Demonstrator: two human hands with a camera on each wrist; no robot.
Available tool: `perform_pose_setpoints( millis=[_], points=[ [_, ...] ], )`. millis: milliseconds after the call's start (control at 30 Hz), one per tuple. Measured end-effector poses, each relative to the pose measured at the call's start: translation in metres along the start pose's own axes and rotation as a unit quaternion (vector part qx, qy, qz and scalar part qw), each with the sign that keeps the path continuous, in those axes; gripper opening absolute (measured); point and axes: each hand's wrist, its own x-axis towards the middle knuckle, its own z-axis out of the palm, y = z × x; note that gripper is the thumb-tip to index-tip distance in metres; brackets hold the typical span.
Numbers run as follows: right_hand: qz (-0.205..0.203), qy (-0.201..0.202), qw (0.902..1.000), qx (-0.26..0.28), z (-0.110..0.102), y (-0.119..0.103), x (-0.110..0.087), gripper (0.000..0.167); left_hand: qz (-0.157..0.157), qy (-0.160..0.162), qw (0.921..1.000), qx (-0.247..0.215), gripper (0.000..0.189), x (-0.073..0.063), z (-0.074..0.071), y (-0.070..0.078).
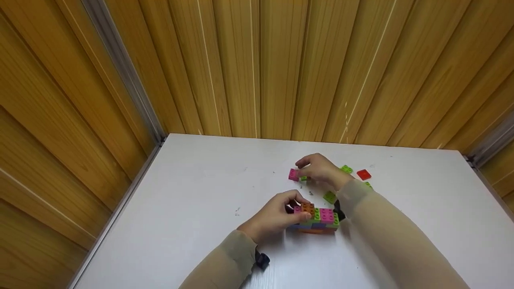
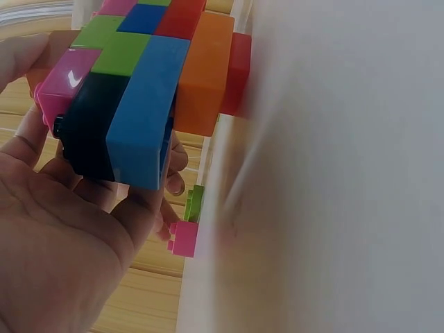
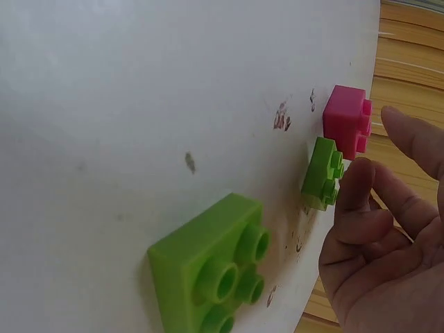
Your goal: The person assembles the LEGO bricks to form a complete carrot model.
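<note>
My left hand (image 1: 273, 214) grips a built block of toy bricks (image 1: 327, 215), thumb along its near side and fingers behind. In the left wrist view this brick build (image 2: 142, 90) shows pink, green, blue, red, orange and black bricks joined in layers. Farther back, my right hand (image 1: 321, 168) reaches over the table with its fingers loosely bent. A pink brick (image 3: 345, 118) and a thin green brick (image 3: 320, 173) lie side by side at its fingertips. One finger reaches right to the green brick's studs, and nothing is pinched.
Another flat green brick (image 1: 330, 196) lies below the right wrist, large in the right wrist view. Beyond that arm are a red brick (image 1: 364, 174) and a green brick (image 1: 346, 169). Wood-patterned panels (image 1: 277, 68) rise behind the white table (image 1: 200, 180).
</note>
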Motion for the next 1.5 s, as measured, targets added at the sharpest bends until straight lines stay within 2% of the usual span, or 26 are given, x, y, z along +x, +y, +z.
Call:
perform_pose_setpoints(
  millis=[100, 267, 333, 500, 667, 767, 867, 1033, 1167, 1400, 1500],
  points=[
    [0.005, 0.003, 1.0000, -0.008, 0.003, -0.001, 0.000, 0.043, 0.002, 0.000, 1.0000, 0.000, 0.023, 0.001, 0.001, 0.000],
    [-0.016, 0.013, 0.9982, -0.055, 0.004, -0.005, -0.002, 0.034, 0.007, -0.002, 1.0000, 0.004, 0.023, 0.003, 0.001, 0.001],
    [-0.015, 0.017, 0.9982, -0.055, 0.003, -0.006, -0.003, 0.031, 0.006, -0.005, 1.0000, 0.004, 0.023, 0.003, 0.001, 0.001],
    [-0.023, 0.028, 0.9985, -0.042, -0.005, -0.002, -0.009, 0.034, 0.002, -0.008, 1.0000, 0.003, 0.023, 0.004, 0.003, 0.002],
    [-0.067, 0.025, 0.9961, -0.052, -0.009, 0.008, -0.027, 0.039, 0.000, -0.009, 1.0000, 0.004, 0.022, 0.004, 0.005, 0.001],
    [-0.084, 0.016, 0.9955, -0.041, -0.011, 0.016, -0.042, 0.041, 0.001, -0.010, 0.9999, -0.002, 0.022, 0.005, 0.006, 0.001],
    [-0.081, 0.010, 0.9966, -0.008, -0.014, 0.022, -0.059, 0.040, 0.000, -0.009, 1.0000, -0.003, 0.022, 0.005, 0.005, 0.002],
    [-0.046, 0.003, 0.9968, 0.066, -0.018, 0.033, -0.087, 0.042, -0.007, -0.009, 0.9999, 0.006, 0.021, 0.005, 0.004, 0.003],
    [-0.030, 0.009, 0.9942, 0.103, -0.018, 0.043, -0.107, 0.046, -0.008, -0.005, 0.9999, 0.008, 0.020, 0.005, 0.003, 0.003],
    [-0.044, 0.035, 0.9894, 0.134, -0.019, 0.051, -0.131, 0.042, -0.020, 0.004, 0.9998, 0.001, 0.020, 0.003, 0.003, 0.002],
    [-0.064, 0.043, 0.9846, 0.157, -0.020, 0.055, -0.141, 0.040, -0.022, 0.006, 0.9997, -0.001, 0.020, 0.002, 0.003, 0.002]
  ],
)
